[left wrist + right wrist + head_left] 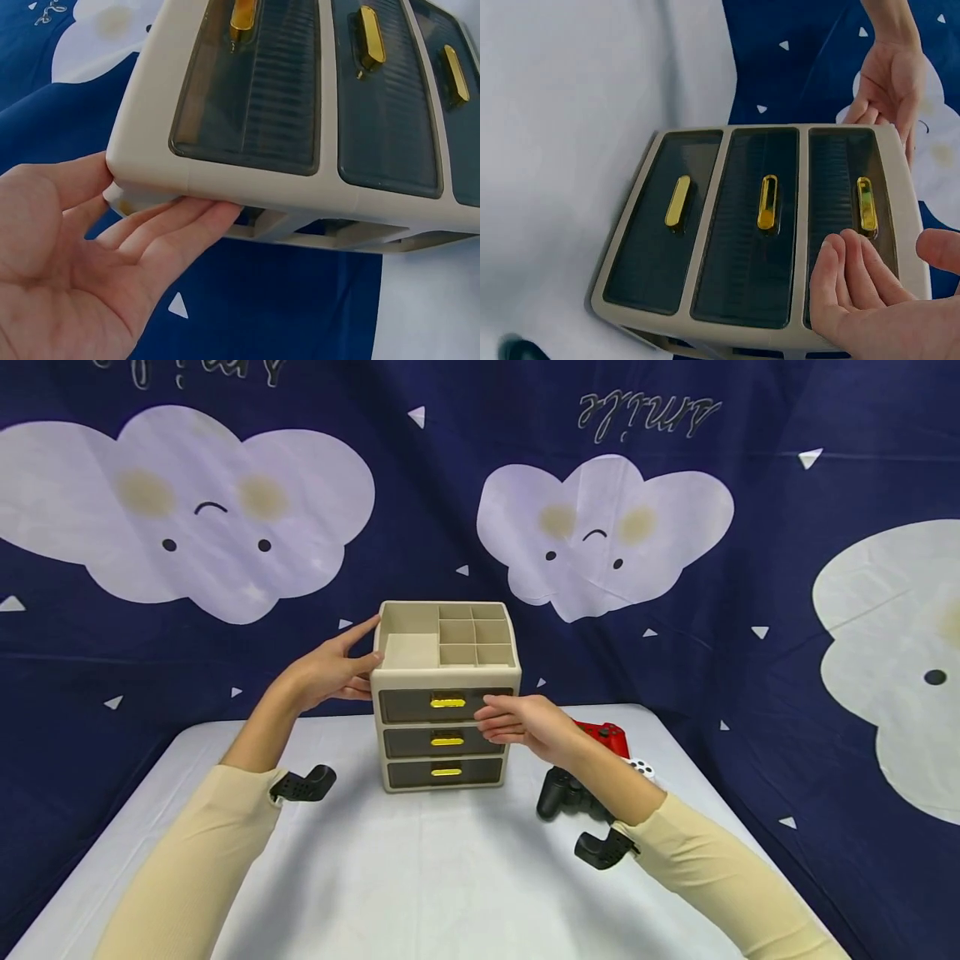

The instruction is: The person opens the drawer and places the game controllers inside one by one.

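Note:
A cream desktop organizer (406,678) with three dark see-through drawers stands on the white table, and its top is split into compartments. My left hand (327,674) rests against its left side, fingers extended along the side wall. In the left wrist view, the thumb of that hand (97,255) touches the organizer's edge. My right hand (531,723) is in front of the right part of the top drawer (405,706), its fingers loosely extended and holding nothing. In the right wrist view, its fingertips are just beside the top drawer's yellow handle (866,206); contact cannot be told.
To the right of the organizer, partly behind my right forearm, lie a black game controller (556,792), a red one (613,739) and a white one (642,767). A navy curtain (427,527) with cloud prints hangs behind the white table (420,877).

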A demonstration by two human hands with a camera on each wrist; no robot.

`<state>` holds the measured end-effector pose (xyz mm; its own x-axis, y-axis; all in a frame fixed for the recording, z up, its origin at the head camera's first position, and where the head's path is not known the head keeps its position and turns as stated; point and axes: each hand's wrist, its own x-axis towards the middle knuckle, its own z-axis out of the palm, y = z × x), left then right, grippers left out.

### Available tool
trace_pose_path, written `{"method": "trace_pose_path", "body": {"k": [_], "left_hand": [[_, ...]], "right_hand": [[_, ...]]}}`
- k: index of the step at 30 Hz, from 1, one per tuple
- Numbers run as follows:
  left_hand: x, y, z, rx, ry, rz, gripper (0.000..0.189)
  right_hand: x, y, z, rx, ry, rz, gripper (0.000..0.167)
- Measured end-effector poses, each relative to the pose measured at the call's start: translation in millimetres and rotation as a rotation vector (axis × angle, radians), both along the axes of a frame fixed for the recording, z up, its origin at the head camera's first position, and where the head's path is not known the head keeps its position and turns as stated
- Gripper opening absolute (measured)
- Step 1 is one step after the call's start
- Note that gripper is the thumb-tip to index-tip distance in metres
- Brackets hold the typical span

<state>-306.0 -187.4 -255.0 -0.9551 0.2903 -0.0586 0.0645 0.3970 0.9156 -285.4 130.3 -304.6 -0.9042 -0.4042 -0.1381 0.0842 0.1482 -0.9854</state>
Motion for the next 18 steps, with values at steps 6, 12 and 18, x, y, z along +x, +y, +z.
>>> {"method": "trace_pose_path", "body": {"k": [6, 12, 18], "left_hand": [[-2.6, -3.8, -3.7, 0.005, 0.02, -0.013, 0.074], [-2.4, -4.1, -4.7, 0.019, 0.021, -0.011, 0.074], [-1.9, -5.1, -5.6, 0.018, 0.026, -0.002, 0.074]], "right_hand": [[-3.8, -8.7, -4.8, -0.087, -0.055, -0.009, 0.042], [-5.7, -21.2, -8.8, -0.109, -0.087, -0.046, 0.039], [-7.1, -30.6, -10.8, -0.127, -0.088, -0.054, 0.037]]}}
